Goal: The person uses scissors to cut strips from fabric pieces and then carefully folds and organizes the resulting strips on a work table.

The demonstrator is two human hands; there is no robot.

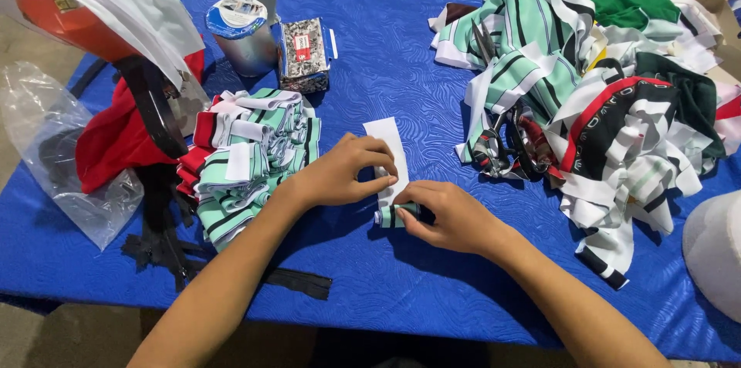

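Note:
A narrow strip of cloth [388, 144], white on its upper side, lies flat in the middle of the blue table [386, 275]. Its near end is wound into a small green-and-white striped roll [388, 217]. My left hand [343, 171] rests on the strip, fingertips at the fold just above the roll. My right hand [448, 216] pinches the roll's right end between thumb and fingers. Left of my left forearm sits a stack of rolled green, white and red strips [247, 160].
A loose heap of striped green, white, black and red cloth strips [602, 90] fills the right side. Far left are a red cloth [116, 144], clear plastic bags [54, 152] and black straps [166, 244]. A metal cup [243, 32] and a patterned box [303, 53] stand behind the stack.

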